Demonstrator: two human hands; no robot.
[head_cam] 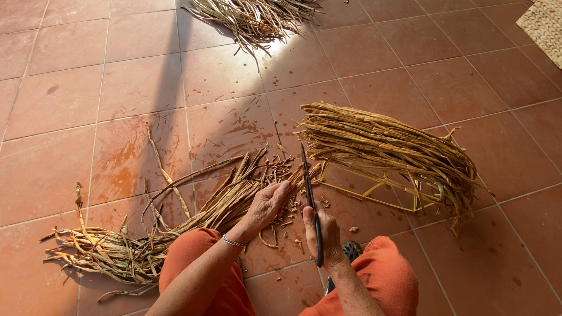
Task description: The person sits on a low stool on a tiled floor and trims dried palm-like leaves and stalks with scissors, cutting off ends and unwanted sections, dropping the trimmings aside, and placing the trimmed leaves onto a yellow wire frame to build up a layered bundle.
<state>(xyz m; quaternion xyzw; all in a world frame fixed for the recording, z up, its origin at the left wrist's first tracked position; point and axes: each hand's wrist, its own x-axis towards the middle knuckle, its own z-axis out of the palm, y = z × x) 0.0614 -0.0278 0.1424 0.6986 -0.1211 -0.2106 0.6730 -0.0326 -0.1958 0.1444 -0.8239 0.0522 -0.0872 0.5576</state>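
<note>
Head view, looking down at my own two hands over a red tiled floor [117, 82]. My left hand [266, 205] rests on a long bundle of dried stalks [193, 219] that runs from my lap toward the lower left; its fingers [280, 190] are curled and pressed together around the cut ends of the bundle, just beside the blades. My right hand [325, 234] grips the handles of a pair of dark scissors [310, 193], fingers wrapped shut about them; the blades point away from me and appear closed or nearly so, tip reaching toward a second heap. That heap, a woven frame of stalks [392, 152], lies on the floor to the right of the scissors, with thin yellow ribs showing beneath it. Short offcuts [287, 216] are scattered on the tiles between my hands. My knees in orange trousers [199, 263] frame the bottom edge; a bracelet [234, 241] sits on my left wrist. A loose pile of stalks [252, 17] lies at the top in sunlight, well apart, and a woven mat [544, 23] shows at the upper right corner.
</note>
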